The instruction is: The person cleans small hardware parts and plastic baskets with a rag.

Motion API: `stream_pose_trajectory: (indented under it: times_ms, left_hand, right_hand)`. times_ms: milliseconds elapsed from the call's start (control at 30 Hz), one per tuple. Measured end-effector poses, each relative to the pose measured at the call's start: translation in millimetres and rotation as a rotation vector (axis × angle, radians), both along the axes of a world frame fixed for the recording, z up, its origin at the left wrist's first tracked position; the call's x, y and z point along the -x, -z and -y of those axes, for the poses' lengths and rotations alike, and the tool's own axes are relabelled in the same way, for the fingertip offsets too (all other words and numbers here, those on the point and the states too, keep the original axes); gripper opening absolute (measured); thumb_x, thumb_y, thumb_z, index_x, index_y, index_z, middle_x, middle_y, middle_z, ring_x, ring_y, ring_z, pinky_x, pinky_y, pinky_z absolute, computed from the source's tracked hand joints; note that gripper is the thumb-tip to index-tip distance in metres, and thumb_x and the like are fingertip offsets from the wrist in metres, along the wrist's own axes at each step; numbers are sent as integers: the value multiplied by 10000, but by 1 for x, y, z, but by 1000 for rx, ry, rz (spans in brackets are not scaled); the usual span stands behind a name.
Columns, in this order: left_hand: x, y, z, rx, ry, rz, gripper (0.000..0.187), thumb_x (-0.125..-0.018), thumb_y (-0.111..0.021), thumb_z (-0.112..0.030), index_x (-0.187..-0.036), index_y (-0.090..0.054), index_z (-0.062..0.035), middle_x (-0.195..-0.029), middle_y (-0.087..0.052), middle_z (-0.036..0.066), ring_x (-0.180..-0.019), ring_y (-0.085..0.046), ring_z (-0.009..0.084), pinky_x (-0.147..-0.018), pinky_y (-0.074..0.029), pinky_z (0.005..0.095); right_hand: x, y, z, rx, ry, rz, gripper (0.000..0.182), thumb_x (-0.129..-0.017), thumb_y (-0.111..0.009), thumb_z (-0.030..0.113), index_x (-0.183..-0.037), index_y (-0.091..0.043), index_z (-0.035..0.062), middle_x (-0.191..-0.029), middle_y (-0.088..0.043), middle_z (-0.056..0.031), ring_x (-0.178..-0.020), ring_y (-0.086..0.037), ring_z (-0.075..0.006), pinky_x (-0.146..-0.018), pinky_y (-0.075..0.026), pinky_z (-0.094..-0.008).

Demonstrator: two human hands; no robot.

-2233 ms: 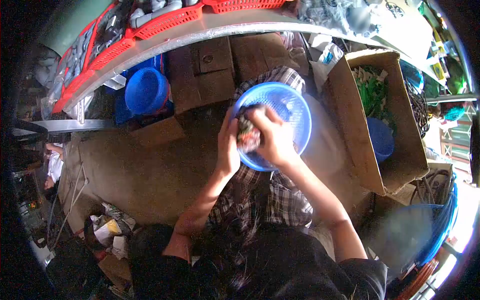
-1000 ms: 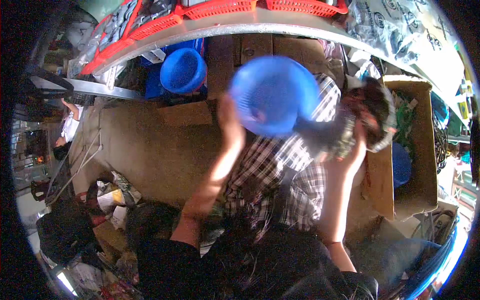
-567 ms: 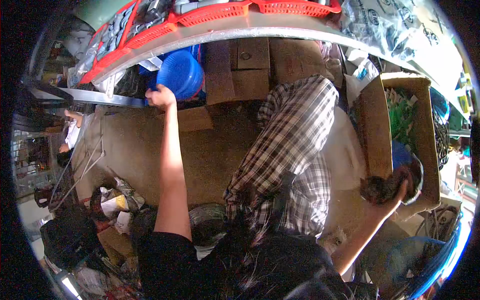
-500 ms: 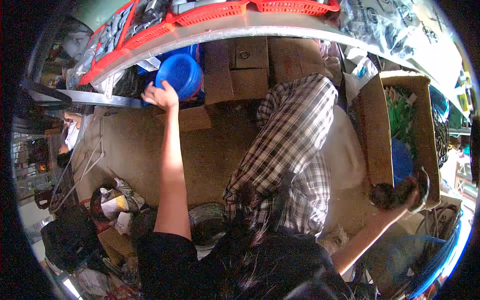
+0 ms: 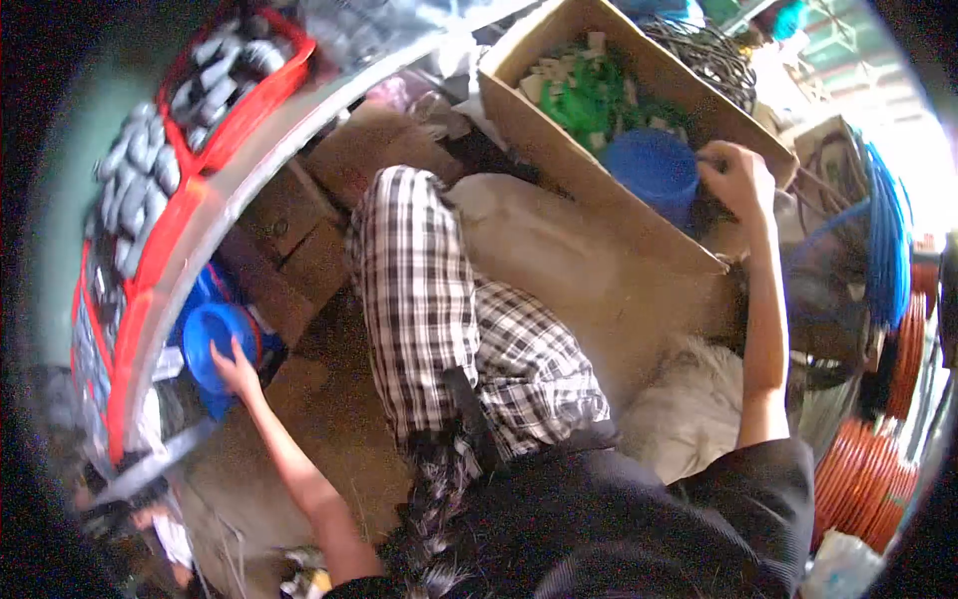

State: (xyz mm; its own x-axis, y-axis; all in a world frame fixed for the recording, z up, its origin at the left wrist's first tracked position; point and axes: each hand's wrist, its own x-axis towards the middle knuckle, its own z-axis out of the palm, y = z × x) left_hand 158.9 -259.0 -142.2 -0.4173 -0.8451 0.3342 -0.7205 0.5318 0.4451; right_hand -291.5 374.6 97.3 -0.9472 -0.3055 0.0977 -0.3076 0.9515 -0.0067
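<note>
On the left, my left hand (image 5: pixel 236 371) grips the near rim of a round blue plastic bowl (image 5: pixel 205 337), thumb over the edge. The bowl sits low, beside the table edge and above other blue plastic. On the right, my right hand (image 5: pixel 740 182) is closed at the rim of a blue plastic tub (image 5: pixel 651 165) inside a long open cardboard box (image 5: pixel 589 182). Green parts with pale ends (image 5: pixel 584 95) lie in the box beyond the tub. The fingertips of my right hand are partly hidden.
Red baskets (image 5: pixel 165 235) of grey parts (image 5: pixel 140 185) stand on the table at left. Cardboard boxes (image 5: pixel 299 225) are beneath it. At right are a blue cable coil (image 5: pixel 888 240), reddish-brown coils (image 5: pixel 866 484) and a whitish sack (image 5: pixel 689 404).
The view has turned towards the right, bringing the cardboard box nearer the middle. My left hand has closed on the bowl's rim. My right hand has moved up to the tub's rim.
</note>
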Motion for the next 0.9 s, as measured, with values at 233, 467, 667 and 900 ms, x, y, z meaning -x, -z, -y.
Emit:
stream_pose_trajectory:
  times_ms: [233,467,667,900]
  left_hand:
    - [8,-55,-64,14,24,-137,456,-847,-556,-234,-1221,-413,-17,-1186,-460,230,-1092,-446,348,-922,-339,404]
    - [-11,-50,-51,-132,65,-441,355,-863,-522,-121,-1168,-438,41,-1187,-472,175,-1092,-454,260,-941,-344,360]
    - [44,-88,-89,-138,213,-403,331,-870,-505,-110,-1160,-451,39,-1190,-476,161,-1124,-430,253,-984,-291,355]
    - [73,-99,-104,-157,313,-421,322,-884,-469,-113,-1169,-449,35,-1201,-477,150,-1136,-425,243,-1000,-265,356]
  right_hand:
    - [23,84,11,-545,-188,220,177,-576,-659,213,-733,-666,133,-727,-630,-103,-718,-621,-255,-652,-491,-367]
    - [19,60,1,-262,-284,197,246,-569,-580,25,-773,-676,125,-788,-615,-97,-755,-603,-277,-678,-479,-372]
    - [19,52,1,-342,-302,204,245,-580,-562,11,-772,-671,118,-786,-591,-105,-782,-595,-275,-677,-473,-384]
    - [27,49,8,-554,-319,80,88,-636,-570,69,-692,-637,81,-771,-580,-104,-754,-604,-254,-634,-476,-377]
